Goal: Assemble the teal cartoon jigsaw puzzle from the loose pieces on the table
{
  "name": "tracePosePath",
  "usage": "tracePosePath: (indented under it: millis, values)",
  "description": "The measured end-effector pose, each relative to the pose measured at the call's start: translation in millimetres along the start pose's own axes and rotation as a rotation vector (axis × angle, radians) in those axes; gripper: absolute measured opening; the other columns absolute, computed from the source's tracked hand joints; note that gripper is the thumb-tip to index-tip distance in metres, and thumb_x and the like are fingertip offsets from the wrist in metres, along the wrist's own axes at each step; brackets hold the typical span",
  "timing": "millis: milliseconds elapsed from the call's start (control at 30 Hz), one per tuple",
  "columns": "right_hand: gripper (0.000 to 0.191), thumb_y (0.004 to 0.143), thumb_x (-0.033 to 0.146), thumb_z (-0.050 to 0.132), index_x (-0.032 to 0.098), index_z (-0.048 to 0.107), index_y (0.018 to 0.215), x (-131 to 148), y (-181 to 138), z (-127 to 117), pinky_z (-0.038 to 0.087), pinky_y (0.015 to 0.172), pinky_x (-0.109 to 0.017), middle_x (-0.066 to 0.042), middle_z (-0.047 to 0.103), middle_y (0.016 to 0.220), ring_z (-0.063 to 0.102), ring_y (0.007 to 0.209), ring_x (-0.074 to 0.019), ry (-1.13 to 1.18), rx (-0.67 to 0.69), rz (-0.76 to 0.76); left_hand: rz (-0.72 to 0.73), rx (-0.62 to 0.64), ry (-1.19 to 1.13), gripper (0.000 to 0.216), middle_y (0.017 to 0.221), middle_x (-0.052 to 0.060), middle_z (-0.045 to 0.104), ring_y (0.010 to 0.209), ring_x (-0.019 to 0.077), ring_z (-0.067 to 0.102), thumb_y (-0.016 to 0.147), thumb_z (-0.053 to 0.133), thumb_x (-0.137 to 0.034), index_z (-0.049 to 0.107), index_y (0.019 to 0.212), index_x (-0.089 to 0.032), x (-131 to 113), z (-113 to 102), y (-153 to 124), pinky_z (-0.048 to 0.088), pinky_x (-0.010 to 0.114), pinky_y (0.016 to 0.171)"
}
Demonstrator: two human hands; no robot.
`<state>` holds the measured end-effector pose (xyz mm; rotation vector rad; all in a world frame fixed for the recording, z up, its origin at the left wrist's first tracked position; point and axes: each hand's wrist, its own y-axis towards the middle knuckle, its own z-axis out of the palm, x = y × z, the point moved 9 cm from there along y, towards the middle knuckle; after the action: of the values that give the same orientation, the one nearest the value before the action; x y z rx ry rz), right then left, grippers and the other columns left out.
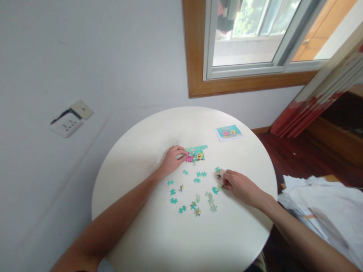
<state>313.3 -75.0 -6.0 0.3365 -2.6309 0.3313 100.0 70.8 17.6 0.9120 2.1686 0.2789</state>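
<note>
On the round bench point(133, 151), the right hand point(241, 187) curls at three o'clock, its grip hidden; the left hand point(171, 159) pinches the joined puzzle point(199, 155) near twelve, seemingly steadying it; loose pieces point(174, 200) spread towards six, probably so each shows.

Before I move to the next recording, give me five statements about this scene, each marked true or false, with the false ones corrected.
1. The left hand is at the joined puzzle section. True.
2. The right hand is on the picture sheet. False: it is down by the loose puzzle pieces; the picture sheet lies apart, farther from the person.
3. The white table has a rounded edge. True.
4. Every loose piece is the same colour. False: many are teal, some are pale, and a few are multicoloured.
5. In the picture, the wall socket is to the left of the window. True.
</note>
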Motion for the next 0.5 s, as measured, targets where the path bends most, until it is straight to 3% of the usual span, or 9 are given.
tracePosePath:
  millis: [233, 367, 500]
  values:
    - [0.020, 0.082, 0.006, 0.051, 0.018, 0.067, 0.083, 13, 10, -26, 0.042, 0.069, -0.027, -0.005, 0.069, 0.084, 0.061, 0.075, -0.0172, 0.213, -0.139, -0.056, -0.011, 0.017, 0.008, 0.009, 0.096, 0.004, 0.069, 0.094, 0.0198, 0.062, 0.086, 0.067, -0.020, 0.075, 0.088, -0.023, 2, 2, 0, 0.049, 0.037, 0.090]
    - [0.010, 0.083, 0.016, 0.059, 0.018, 0.068, 0.079, 14, 43, -42, 0.042, 0.063, -0.026, -0.003, 0.068, 0.072, 0.059, 0.065, -0.0158, 0.345, -0.272, -0.005, -0.008, 0.011, -0.008, 0.010, 0.097, 0.004, 0.068, 0.095, 0.0198, 0.062, 0.086, 0.067, -0.019, 0.076, 0.089, -0.024, 2, 3, -1, 0.049, 0.037, 0.090]
    - [0.010, 0.079, 0.014, 0.061, 0.017, 0.067, 0.071, 21, 84, -39, 0.042, 0.061, -0.025, -0.003, 0.068, 0.068, 0.059, 0.062, -0.0147, 0.407, -0.295, 0.011, -0.001, 0.010, -0.012, 0.011, 0.097, 0.004, 0.069, 0.096, 0.0200, 0.062, 0.085, 0.068, -0.019, 0.076, 0.091, -0.024, 2, 3, -2, 0.049, 0.038, 0.091]
